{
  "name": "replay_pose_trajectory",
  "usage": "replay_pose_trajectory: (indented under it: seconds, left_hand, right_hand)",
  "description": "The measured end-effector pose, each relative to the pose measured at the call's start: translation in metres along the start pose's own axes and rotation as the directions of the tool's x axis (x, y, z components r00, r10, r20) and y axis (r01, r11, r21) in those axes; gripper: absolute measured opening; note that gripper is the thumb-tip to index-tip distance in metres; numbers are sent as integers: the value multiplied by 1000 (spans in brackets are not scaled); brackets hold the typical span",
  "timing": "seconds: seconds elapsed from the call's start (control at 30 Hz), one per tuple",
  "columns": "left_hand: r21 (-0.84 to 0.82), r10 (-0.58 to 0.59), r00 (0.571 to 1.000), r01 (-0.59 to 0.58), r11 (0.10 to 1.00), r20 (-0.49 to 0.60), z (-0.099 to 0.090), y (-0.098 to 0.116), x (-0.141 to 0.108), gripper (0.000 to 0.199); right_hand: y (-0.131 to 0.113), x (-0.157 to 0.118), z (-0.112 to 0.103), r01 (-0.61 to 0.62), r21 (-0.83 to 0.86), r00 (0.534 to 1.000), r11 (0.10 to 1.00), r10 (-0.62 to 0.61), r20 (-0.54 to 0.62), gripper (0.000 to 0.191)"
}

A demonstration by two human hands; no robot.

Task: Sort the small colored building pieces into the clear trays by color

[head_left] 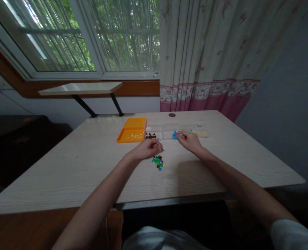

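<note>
My left hand [151, 149] is closed in a pinch just above a mixed pile of small pieces [158, 161] in green, blue, brown and white. A tiny dark piece [162, 149] shows at its fingertips. Over a clear plastic compartment box [167, 134] reaches my right hand [189, 140], its fingers pressed together beside the blue pieces [174, 134]. Whether a piece sits between those fingers is hidden. Brown pieces [151, 135] fill the box's left compartment; yellow pieces [202, 133] and a few green pieces [191, 131] lie in the right part.
An open orange case [133, 123] with small white pieces [136, 136] stands left of the clear box. Behind it, a raised shelf [83, 88] on black legs overhangs the back left of the wooden table [78, 173]. A round cable-hole cover [172, 115] is near the back edge.
</note>
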State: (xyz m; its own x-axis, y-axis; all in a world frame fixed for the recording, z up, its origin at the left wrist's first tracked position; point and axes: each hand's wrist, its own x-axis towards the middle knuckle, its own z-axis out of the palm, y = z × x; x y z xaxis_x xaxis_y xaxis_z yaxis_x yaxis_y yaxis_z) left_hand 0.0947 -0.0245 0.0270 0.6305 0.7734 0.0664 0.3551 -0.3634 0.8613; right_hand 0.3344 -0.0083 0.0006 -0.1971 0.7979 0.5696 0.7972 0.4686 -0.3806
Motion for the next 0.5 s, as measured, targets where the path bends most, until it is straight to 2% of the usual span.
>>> replay_pose_trajectory:
  seconds: [0.1, 0.2, 0.33, 0.5]
  left_hand:
    - [-160, -16, 1000, 13, 987, -16, 8, -3, 4, 21]
    - [-244, -31, 1000, 31, 969, 1, 14, -6, 7, 23]
    - [-265, -77, 997, 69, 962, -17, 15, -7, 8, 23]
    - [-214, -108, 993, 94, 972, -54, 15, -7, 10, 20]
  right_hand:
    - [-15, -9, 3, 170, 37, 979, 985, -173, 104, 23]
    - [-27, -14, 7, 300, 25, 946, 954, -301, 122, 23]
    - [-30, -16, 11, 379, -55, 921, 924, -370, 122, 21]
    - [-29, -18, 11, 425, -92, 903, 901, -414, 116, 24]
